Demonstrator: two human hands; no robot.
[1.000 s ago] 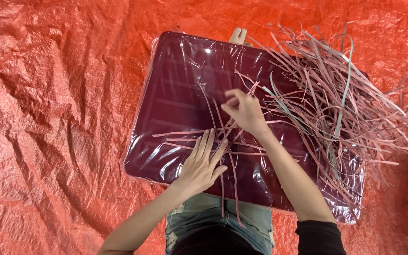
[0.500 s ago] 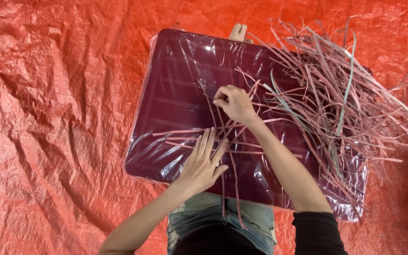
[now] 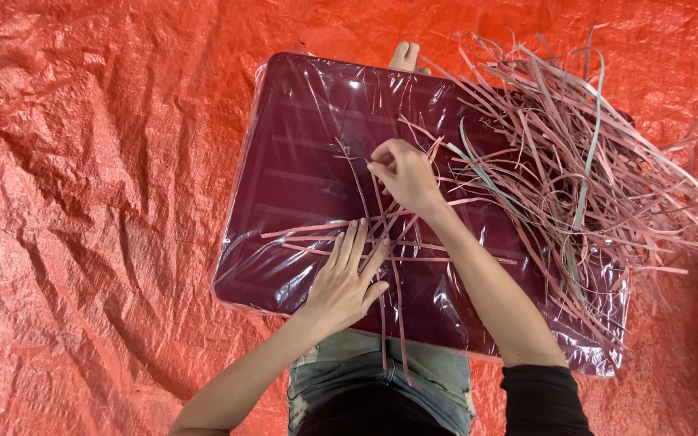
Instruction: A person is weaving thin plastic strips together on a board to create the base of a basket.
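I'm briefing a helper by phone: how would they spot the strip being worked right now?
On the orange tarp lies a maroon plastic-wrapped board. Near its middle, thin pink strips cross flat under the left hand. The one meant is the strip pinched by the right hand, lifted, not lying flat.

A crumpled orange-red tarp [image 3: 98, 202] covers the ground under me. Directly on it lies a maroon board wrapped in clear plastic [image 3: 309, 169], resting partly over my lap. A loose heap of pinkish strips [image 3: 599, 178] spills off its right edge onto the tarp.
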